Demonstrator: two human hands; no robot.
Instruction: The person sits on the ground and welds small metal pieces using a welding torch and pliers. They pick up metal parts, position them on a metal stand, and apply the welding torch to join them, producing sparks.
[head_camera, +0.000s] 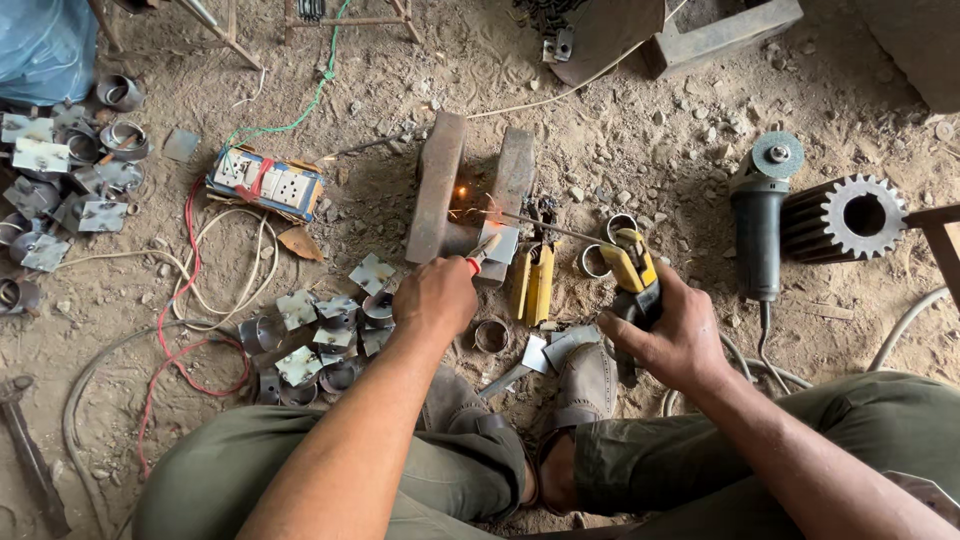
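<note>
Left hand closed around red-handled pliers, pinching a small steel plate against two upright steel blocks on the dirt floor. Right hand clamped on a yellow electrode holder, rod tip sparking at the plate. Short steel rings scattered nearby, hollow. Extension socket box left, grinder right. Joint itself hard to make out behind glare.
</note>
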